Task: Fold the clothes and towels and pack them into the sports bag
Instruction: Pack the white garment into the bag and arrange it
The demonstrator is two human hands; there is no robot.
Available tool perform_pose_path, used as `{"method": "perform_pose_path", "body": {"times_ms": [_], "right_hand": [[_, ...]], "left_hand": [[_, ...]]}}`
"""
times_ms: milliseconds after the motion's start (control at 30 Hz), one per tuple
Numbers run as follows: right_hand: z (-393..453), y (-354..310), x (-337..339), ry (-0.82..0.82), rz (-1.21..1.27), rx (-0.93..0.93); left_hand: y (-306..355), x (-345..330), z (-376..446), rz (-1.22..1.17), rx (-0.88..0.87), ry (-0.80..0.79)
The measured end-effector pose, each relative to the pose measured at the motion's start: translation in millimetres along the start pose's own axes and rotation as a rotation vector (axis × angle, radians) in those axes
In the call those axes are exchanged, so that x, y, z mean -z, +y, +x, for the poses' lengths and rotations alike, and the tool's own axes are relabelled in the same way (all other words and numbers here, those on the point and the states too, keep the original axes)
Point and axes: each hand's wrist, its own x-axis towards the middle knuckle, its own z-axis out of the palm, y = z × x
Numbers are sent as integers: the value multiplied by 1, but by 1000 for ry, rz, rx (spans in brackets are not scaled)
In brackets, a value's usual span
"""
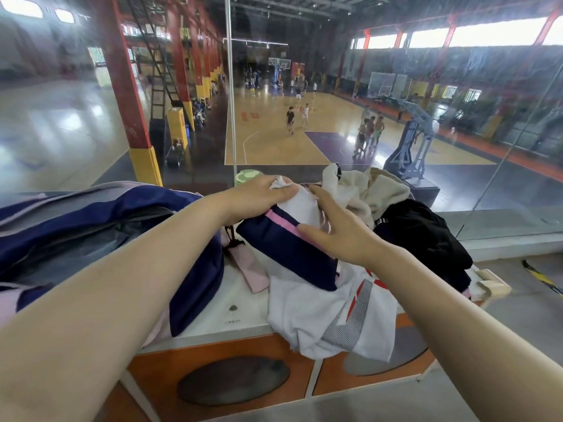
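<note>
A navy sports bag (91,220) with pink and grey trim lies open at the left of a white ledge (243,312). My left hand (262,193) grips the top edge of a navy, pink and white garment (289,242), fingers curled round the cloth. My right hand (335,229) rests on the same garment from the right, fingers fairly straight. Under it lies a white shirt (329,318) with red and grey print. A cream towel (374,190) and a black garment (426,236) are heaped at the right.
A green-lidded container (248,175) stands behind my left hand against a glass wall overlooking a basketball court. A pink strap (249,266) lies on the ledge beside the bag. Orange cabinet fronts (225,370) sit below the ledge. A light wooden block (493,284) lies at the right.
</note>
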Motion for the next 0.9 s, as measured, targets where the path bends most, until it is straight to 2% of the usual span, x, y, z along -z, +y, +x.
{"method": "perform_pose_path", "body": {"times_ms": [167, 367, 533, 667, 733, 800, 900], "right_hand": [[12, -21, -11, -242, 122, -45], [11, -52, -26, -350, 367, -87], [10, -79, -53, -142, 277, 3], [9, -95, -74, -165, 355, -48], [11, -103, -80, -174, 434, -111], [16, -110, -87, -170, 526, -162], [28, -127, -96, -135, 565, -169]], "left_hand": [[-10, 22, -24, 119, -26, -80], [-21, 46, -55, 27, -73, -9], [-46, 65, -90, 39, -71, 133], [-80, 90, -132, 44, 49, 237], [-106, 110, -152, 242, 150, 273], [-127, 126, -173, 489, 280, 215], [-144, 128, -200, 563, 380, 58]]}}
